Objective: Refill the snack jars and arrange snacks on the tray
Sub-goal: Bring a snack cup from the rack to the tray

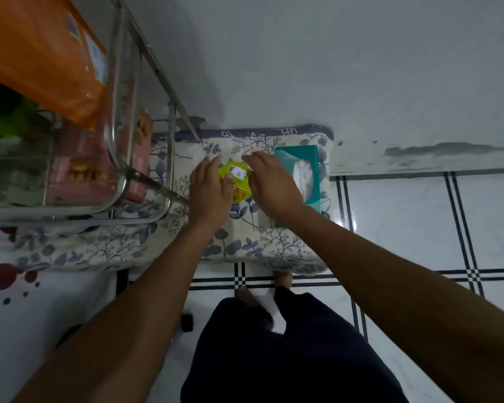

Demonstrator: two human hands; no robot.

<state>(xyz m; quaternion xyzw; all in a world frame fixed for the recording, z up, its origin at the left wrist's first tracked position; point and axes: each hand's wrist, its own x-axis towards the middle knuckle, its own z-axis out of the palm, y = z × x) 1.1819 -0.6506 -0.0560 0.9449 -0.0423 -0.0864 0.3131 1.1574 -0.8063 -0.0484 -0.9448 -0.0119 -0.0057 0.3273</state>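
A yellow-green snack packet (235, 181) with a white label stands on the table with the floral cloth (239, 245). My left hand (208, 193) holds its left side and my right hand (274, 184) holds its right side, fingers curled toward its top. The hands cover much of the packet, and no jar or tray shows plainly.
A teal tissue box (306, 175) lies just right of my right hand. A metal rack (120, 170) at the left carries a pink biscuit box (85, 173) and an orange bag (41, 53). White wall behind, tiled floor (419, 228) to the right and below.
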